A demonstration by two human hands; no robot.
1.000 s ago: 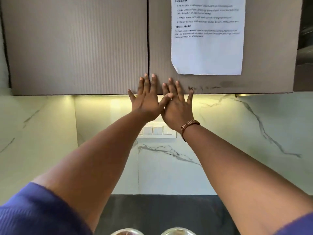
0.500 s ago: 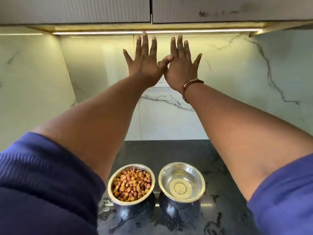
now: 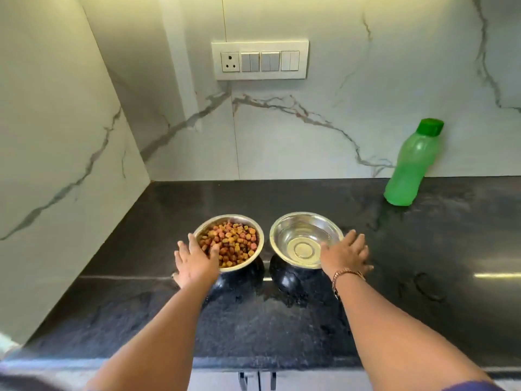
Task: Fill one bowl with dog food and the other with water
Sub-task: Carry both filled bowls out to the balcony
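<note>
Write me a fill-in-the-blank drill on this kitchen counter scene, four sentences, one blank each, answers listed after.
1. The bowl by the left hand holds dog ____.
2. The bowl by the right hand holds clear ____.
3. The bottle standing by the wall is ____ in colour.
4. A bracelet sits on the ____ wrist.

Missing words: food; water; green; right

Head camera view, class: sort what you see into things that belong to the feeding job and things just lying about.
Belong to the job:
kibble bowl
water bowl
green bottle
left hand
right hand

Just there:
switch panel
black countertop
marble wall
</note>
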